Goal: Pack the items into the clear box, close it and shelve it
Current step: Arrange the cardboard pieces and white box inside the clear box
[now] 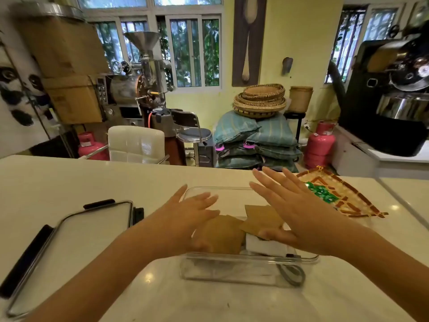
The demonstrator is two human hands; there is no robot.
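The clear box (246, 268) stands open on the white counter in front of me. Inside lie two brown paper packets (222, 235), a white block (262, 246) and a grey cable (292, 274). My left hand (188, 214) is spread flat over the box's left side, its fingers apart, above one brown packet. My right hand (292, 212) hovers over the right side with fingers spread; its thumb touches the other brown packet (262, 217). Neither hand grips anything. The box's lid (69, 249), clear with black latches, lies on the counter to the left.
A woven tray (352, 198) with several green packets (321, 192) sits on the counter at the right. Beyond the counter's far edge are a white chair (135, 144), a stool, stacked sacks, pink gas cylinders and roasting machines.
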